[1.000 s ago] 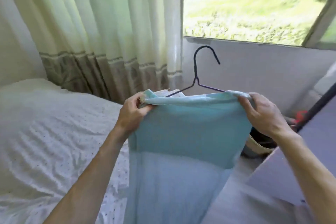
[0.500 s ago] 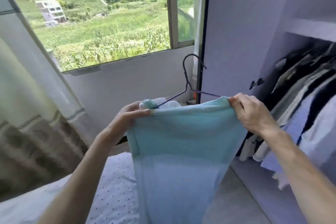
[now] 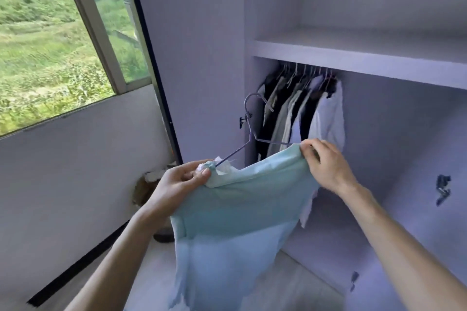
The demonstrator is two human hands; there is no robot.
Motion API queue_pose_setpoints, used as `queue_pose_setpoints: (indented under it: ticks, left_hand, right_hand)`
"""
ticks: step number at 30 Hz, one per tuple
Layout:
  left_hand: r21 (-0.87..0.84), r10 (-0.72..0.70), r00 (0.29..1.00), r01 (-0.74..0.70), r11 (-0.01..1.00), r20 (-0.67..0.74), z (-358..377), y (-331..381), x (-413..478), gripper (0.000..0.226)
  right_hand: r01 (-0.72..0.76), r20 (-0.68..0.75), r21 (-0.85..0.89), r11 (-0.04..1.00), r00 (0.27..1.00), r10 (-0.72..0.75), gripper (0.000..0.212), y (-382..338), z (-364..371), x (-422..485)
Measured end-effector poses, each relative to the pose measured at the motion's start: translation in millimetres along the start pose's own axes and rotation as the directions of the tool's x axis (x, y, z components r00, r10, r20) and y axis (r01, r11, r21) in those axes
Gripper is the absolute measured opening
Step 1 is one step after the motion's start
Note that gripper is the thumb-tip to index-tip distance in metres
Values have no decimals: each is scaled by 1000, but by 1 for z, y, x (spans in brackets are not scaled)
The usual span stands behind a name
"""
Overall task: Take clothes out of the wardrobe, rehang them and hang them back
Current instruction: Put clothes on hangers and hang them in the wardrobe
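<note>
— Where's the garment?
— The pale blue garment [image 3: 240, 209] is draped over a wire hanger [image 3: 249, 131] and held up in front of the open wardrobe [image 3: 353, 58]. It is lower than the clothes [image 3: 326, 118] on the rail.
— Left hand?
— The left hand [image 3: 182, 179] pinches the garment's left shoulder, with thumb and fingers curled round the cloth where the hanger's end goes in.
— And the right?
— The right hand [image 3: 326, 166] grips the other shoulder, fingers curled over the top edge. The hanger tilts with its left end lower, and its hook is on nothing.
— Anything else?
— A window [image 3: 50, 53] at left shows a green slope.
</note>
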State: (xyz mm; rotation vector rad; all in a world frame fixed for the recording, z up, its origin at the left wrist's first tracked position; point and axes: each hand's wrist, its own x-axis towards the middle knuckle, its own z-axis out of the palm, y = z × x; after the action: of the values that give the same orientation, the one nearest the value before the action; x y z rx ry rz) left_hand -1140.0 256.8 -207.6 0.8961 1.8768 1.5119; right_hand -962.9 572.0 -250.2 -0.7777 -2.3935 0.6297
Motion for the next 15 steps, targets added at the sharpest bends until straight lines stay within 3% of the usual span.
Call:
queue_pose_setpoints:
  ticks: [4, 8, 15]
  left_hand:
    - [-44, 1, 991, 5, 999, 136, 41, -6, 46, 36]
    - [8, 18, 985, -20, 1000, 173, 90, -5, 97, 36]
    - [26, 55, 982, -61, 998, 182, 173, 3, 187, 30]
  right_hand:
    - [-77, -39, -63, 995, 996, 75, 30, 46, -22, 9]
    - [-137, -99, -82, 987, 987, 129, 34, 86, -49, 33]
    - [-134, -397, -126, 983, 915, 73, 42, 119, -124, 121]
